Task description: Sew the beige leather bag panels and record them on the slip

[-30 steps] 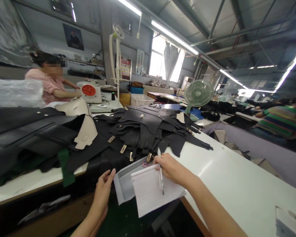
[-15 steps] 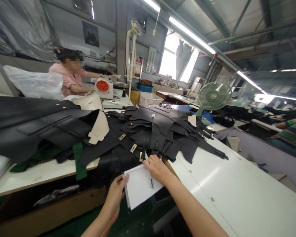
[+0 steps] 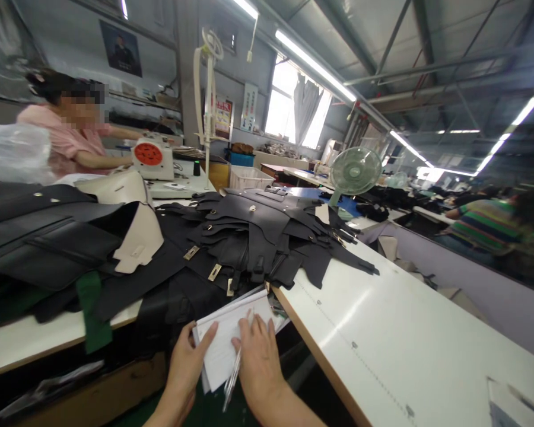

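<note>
A white notebook (image 3: 218, 350) is held over the gap in front of the table. My left hand (image 3: 182, 365) grips its left edge, thumb on top of the page and fingers underneath. Over the right part of the page lies my right hand (image 3: 260, 356), with a clear pen (image 3: 232, 379) caught at its thumb side, pointing down past the lower edge. Just beyond the notebook, black leather-like pieces (image 3: 267, 222) are heaped, some with gold metal fittings (image 3: 214, 272).
More black pieces (image 3: 48, 237), one with a beige flap (image 3: 140, 240), lie at left. A white tabletop (image 3: 382, 332) extends to the right. A green fan (image 3: 355, 172) stands behind. Back left, a person in pink (image 3: 62, 133) sits at a sewing machine (image 3: 153, 159); another in stripes (image 3: 485, 228) is far right.
The view has swung to the right. My right hand has moved from the notebook's top edge down onto the page, and the pen has shifted lower with it. My left hand keeps its grip.
</note>
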The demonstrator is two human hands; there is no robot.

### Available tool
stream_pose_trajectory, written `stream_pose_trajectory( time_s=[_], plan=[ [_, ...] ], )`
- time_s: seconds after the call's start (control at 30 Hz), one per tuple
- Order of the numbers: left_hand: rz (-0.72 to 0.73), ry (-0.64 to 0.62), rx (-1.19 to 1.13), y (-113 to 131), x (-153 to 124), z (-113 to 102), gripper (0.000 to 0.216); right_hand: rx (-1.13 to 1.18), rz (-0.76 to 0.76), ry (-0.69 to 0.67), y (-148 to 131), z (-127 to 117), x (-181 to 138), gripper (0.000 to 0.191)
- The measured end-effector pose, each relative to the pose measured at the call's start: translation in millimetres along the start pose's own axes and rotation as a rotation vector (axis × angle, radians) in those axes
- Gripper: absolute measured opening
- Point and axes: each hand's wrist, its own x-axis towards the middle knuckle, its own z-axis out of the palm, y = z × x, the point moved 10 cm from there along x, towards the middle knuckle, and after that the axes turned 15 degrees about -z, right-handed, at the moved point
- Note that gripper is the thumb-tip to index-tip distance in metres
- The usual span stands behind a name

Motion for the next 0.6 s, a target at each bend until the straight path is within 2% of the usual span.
stream_pose_trajectory(
  time_s=[0.07,0.13,0.27,0.4,0.6],
  plan=[
    [-0.003,-0.010,0.016,3,-1,-1,0.073,0.024,0.001,-0.023,1,17,-3,0.029],
    [-0.051,-0.046,0.027,4,-3,-2,0.061,0.039,-0.006,-0.036,5,25,-1,0.030],
    [-0.181,-0.143,0.037,3,-5,-2,0.040,0.029,0.063,-0.054,15,17,3,0.037],
    [-0.138,-0.091,0.119,6,-2,-8,0.050,-0.006,0.174,-0.043,25,7,7,0.039],
    [0.030,0.042,0.226,13,2,-17,0.073,-0.052,0.276,-0.021,51,9,9,0.038]
  ],
)
